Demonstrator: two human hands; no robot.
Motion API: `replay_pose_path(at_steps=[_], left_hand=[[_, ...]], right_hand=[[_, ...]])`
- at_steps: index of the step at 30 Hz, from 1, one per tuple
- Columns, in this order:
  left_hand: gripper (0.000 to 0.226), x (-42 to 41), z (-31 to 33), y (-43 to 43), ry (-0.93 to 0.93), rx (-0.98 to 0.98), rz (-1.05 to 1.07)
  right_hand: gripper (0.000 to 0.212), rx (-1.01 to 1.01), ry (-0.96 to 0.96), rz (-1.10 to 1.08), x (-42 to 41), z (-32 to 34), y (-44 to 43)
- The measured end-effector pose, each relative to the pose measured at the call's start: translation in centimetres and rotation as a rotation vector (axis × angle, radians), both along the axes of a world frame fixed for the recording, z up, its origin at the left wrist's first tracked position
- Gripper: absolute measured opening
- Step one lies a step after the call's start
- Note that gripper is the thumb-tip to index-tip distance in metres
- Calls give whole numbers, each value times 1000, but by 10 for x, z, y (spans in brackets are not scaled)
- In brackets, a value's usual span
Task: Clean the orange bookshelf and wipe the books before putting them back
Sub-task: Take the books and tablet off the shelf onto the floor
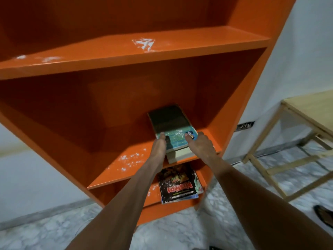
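Note:
The orange bookshelf (126, 51) fills the view, with white dust patches on its boards. On the middle shelf at the right lies a small stack of books; the top one is a teal-covered book (171, 123). My left hand (159, 147) grips the stack's left side, thumb on the cover. My right hand (201, 146) grips its right side, thumb on top too. The stack's front end juts past the shelf edge. A black book with red lettering (177, 184) lies on the shelf below.
A light wooden table (310, 112) with crossed legs stands to the right against the white wall. The floor (180, 235) is grey marbled tile. A dark sandal (324, 215) lies at the right edge.

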State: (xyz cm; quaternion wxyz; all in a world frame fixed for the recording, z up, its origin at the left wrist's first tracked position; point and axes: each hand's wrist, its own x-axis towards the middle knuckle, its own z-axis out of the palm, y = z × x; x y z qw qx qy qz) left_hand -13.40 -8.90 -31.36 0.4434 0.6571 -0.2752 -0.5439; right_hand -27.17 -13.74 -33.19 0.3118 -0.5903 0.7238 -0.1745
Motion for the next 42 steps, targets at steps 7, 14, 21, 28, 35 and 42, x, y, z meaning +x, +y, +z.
replay_pose_path(at_steps=[7,14,21,28,35,42], left_hand=[[52,-1,-3,32,-146,40,-58],[39,-2,-16,96,118,175,-36],[36,-48,-49,161,140,211,-100],[41,-116,-127,204,103,288,-285],[51,-188,-274,236,129,471,-433],[29,-235,-446,254,119,669,-434]], right_hand=[[85,129,-224,-177,-11,2,36],[67,418,-772,-3,-68,-10,90],[71,530,-811,48,-134,-36,156],[40,603,-818,-50,-223,-113,224],[51,700,-850,-251,-295,-258,288],[47,793,-840,-462,-328,-417,337]])
